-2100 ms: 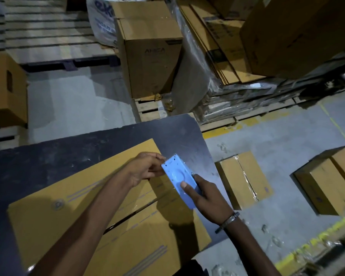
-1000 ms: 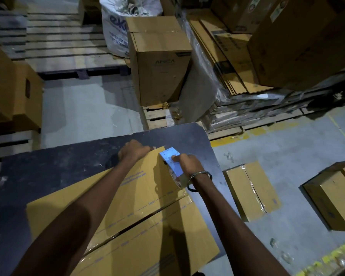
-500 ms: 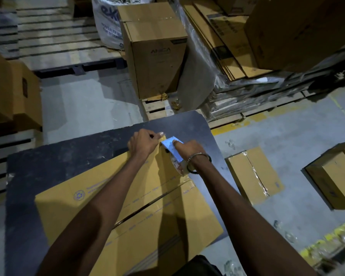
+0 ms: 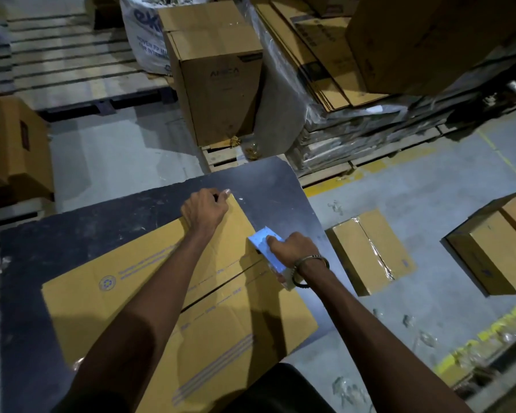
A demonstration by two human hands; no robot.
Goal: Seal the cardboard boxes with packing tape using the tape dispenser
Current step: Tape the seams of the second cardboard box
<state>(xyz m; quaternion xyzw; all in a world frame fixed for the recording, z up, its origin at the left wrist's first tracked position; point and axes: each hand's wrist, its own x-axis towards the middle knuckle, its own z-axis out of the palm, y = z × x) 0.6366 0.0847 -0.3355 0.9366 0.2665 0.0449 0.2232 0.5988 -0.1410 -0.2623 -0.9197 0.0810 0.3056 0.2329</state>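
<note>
A flat brown cardboard box (image 4: pixel 137 281) lies on a dark table (image 4: pixel 72 222), its centre seam running diagonally. My left hand (image 4: pixel 204 211) grips the box's far corner, fingers curled over the edge. My right hand (image 4: pixel 292 248) holds the light-blue tape dispenser (image 4: pixel 264 245) against the box's right edge, just above where the seam meets that edge. A bangle sits on my right wrist. The tape itself is too faint to make out.
Two sealed boxes (image 4: pixel 370 248) (image 4: pixel 495 248) sit on the floor to the right. A tall box (image 4: pixel 218 70) stands on a pallet beyond the table. Stacked flat cartons (image 4: pixel 325 55) fill the back right; more boxes (image 4: pixel 15 144) stand at left.
My right hand has slid the dispenser from the box's far corner down along the right edge towards the seam. My left hand has stayed gripping the far corner.
</note>
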